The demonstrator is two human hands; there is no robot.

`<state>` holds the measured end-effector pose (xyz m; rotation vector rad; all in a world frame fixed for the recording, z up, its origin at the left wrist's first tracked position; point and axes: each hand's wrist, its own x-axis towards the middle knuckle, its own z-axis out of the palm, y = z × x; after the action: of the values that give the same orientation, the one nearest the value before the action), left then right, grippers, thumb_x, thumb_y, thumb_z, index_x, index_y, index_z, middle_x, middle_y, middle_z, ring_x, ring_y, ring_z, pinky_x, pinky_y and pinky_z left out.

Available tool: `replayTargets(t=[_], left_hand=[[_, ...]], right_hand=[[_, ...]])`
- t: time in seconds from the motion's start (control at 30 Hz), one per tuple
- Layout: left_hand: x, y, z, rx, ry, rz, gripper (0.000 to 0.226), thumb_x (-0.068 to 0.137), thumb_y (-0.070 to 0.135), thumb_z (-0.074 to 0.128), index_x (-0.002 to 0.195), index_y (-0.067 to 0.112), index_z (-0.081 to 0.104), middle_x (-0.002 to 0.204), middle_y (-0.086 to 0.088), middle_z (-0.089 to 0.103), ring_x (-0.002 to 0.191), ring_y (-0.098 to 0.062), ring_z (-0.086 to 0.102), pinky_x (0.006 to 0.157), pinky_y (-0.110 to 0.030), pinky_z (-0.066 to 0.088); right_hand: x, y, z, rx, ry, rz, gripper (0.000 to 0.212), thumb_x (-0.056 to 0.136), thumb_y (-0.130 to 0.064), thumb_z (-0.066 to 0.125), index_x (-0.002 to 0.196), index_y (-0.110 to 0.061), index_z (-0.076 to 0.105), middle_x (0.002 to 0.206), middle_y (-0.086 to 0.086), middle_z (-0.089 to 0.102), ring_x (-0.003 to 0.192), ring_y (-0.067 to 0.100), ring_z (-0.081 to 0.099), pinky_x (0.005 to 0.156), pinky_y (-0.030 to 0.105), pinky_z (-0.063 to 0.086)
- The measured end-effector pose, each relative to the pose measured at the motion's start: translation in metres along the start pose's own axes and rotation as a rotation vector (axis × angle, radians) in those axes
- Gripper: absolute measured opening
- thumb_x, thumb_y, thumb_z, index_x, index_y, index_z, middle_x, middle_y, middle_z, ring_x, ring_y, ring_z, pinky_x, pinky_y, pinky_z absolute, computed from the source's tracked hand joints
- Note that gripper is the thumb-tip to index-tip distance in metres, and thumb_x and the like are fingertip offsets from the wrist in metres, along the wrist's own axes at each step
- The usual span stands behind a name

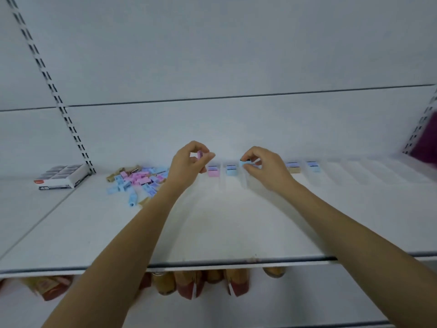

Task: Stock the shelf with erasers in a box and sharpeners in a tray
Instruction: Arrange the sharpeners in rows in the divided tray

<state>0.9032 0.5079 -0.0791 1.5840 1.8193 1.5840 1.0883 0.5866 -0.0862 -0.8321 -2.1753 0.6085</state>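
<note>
Your right hand [264, 169] pinches a blue sharpener [244, 164] just over the tray [354, 172]. Your left hand [186, 164] pinches a pink sharpener [200, 154] above the tray's left end.

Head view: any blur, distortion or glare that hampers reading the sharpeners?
Head view: the wide lens bows the shelf edge; motion blur smears the purple object at right; the sharpener pile and clear tray look soft; light flat, no glare; the pink sharpener in the left hand and blue sharpener in the right hand lack detail.
</note>
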Motion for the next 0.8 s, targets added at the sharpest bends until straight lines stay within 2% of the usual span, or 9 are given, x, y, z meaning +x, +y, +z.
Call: replayTargets(t=[0.1, 0.23, 0.33, 0.4, 0.47, 0.53, 0.63, 0.73, 0.8], left_hand=[[0.016, -0.013, -0.003, -0.041, -0.045, -0.025, 0.015, 0.086, 0.013, 0.063, 0.1, 0.016, 0.057, 0.103, -0.005, 0.061, 0.064, -0.002, 0.065, 0.07, -0.016, 0.05], [0.025, -0.027, -0.005, 0.036, -0.09, -0.031, 0.028, 0.088, 0.006, 0.057, 0.115, 0.01, 0.057, 0.12, -0.007, 0.058, 0.08, -0.008, 0.063, 0.07, -0.001, 0.042], [0.024, -0.033, -0.008, 0.215, -0.112, 0.065, 0.026, 0.085, 0.015, 0.064, 0.11, 0.01, 0.061, 0.111, -0.004, 0.061, 0.077, -0.008, 0.058, 0.068, -0.004, 0.04], [0.024, -0.037, -0.011, 0.327, -0.154, 0.142, 0.021, 0.082, 0.023, 0.068, 0.1, 0.014, 0.061, 0.096, 0.0, 0.061, 0.075, -0.01, 0.054, 0.069, -0.016, 0.042], [0.022, -0.038, -0.012, 0.44, -0.202, 0.178, 0.019, 0.081, 0.029, 0.069, 0.089, 0.019, 0.055, 0.082, 0.007, 0.056, 0.076, -0.012, 0.05, 0.067, -0.025, 0.038], [0.022, -0.036, -0.01, 0.51, -0.26, 0.2, 0.022, 0.081, 0.031, 0.068, 0.081, 0.021, 0.048, 0.074, 0.014, 0.048, 0.077, -0.012, 0.046, 0.066, -0.026, 0.034], [0.024, -0.035, -0.005, 0.519, -0.317, 0.212, 0.021, 0.081, 0.026, 0.068, 0.078, 0.02, 0.048, 0.073, 0.014, 0.047, 0.08, -0.012, 0.042, 0.066, -0.025, 0.031], [0.025, -0.035, -0.001, 0.533, -0.343, 0.217, 0.013, 0.082, 0.022, 0.067, 0.082, 0.015, 0.056, 0.083, 0.001, 0.059, 0.082, -0.011, 0.042, 0.064, -0.022, 0.025], [0.023, -0.035, 0.002, 0.581, -0.371, 0.213, 0.012, 0.085, 0.022, 0.064, 0.088, 0.011, 0.06, 0.09, -0.002, 0.062, 0.084, -0.011, 0.041, 0.066, -0.021, 0.026]], right_hand=[[0.012, -0.002, 0.016, -0.018, 0.012, 0.011, 0.011, 0.085, -0.003, 0.057, 0.094, -0.005, 0.063, 0.086, -0.006, 0.054, 0.086, 0.013, 0.049, 0.079, 0.023, 0.04], [0.023, 0.001, 0.031, -0.097, 0.001, 0.002, 0.011, 0.085, -0.004, 0.058, 0.095, -0.006, 0.063, 0.093, 0.0, 0.053, 0.085, 0.01, 0.048, 0.074, 0.017, 0.034], [0.022, 0.007, 0.037, -0.15, 0.006, -0.007, 0.009, 0.084, -0.003, 0.058, 0.092, -0.007, 0.061, 0.088, -0.005, 0.051, 0.085, 0.011, 0.045, 0.071, 0.018, 0.03], [0.02, 0.009, 0.038, -0.167, -0.009, 0.012, 0.008, 0.083, -0.004, 0.059, 0.09, -0.008, 0.06, 0.084, -0.007, 0.05, 0.087, 0.012, 0.043, 0.071, 0.022, 0.029], [0.019, 0.01, 0.037, -0.207, -0.048, 0.018, 0.008, 0.083, -0.007, 0.06, 0.09, -0.008, 0.062, 0.081, -0.009, 0.052, 0.089, 0.014, 0.042, 0.073, 0.025, 0.031], [0.018, 0.008, 0.038, -0.282, -0.084, 0.015, 0.009, 0.083, -0.01, 0.061, 0.091, -0.009, 0.064, 0.088, -0.002, 0.06, 0.094, 0.018, 0.044, 0.075, 0.026, 0.031], [0.019, 0.008, 0.043, -0.363, -0.093, -0.002, 0.011, 0.082, -0.011, 0.059, 0.091, -0.011, 0.065, 0.097, 0.001, 0.065, 0.101, 0.02, 0.045, 0.072, 0.023, 0.025], [0.02, 0.009, 0.045, -0.444, -0.101, -0.039, 0.013, 0.083, -0.011, 0.056, 0.091, -0.014, 0.067, 0.099, -0.001, 0.066, 0.103, 0.02, 0.045, 0.071, 0.023, 0.022], [0.02, 0.011, 0.045, -0.482, -0.098, -0.054, 0.016, 0.084, -0.011, 0.055, 0.091, -0.015, 0.068, 0.102, -0.001, 0.065, 0.104, 0.021, 0.046, 0.077, 0.025, 0.025]])
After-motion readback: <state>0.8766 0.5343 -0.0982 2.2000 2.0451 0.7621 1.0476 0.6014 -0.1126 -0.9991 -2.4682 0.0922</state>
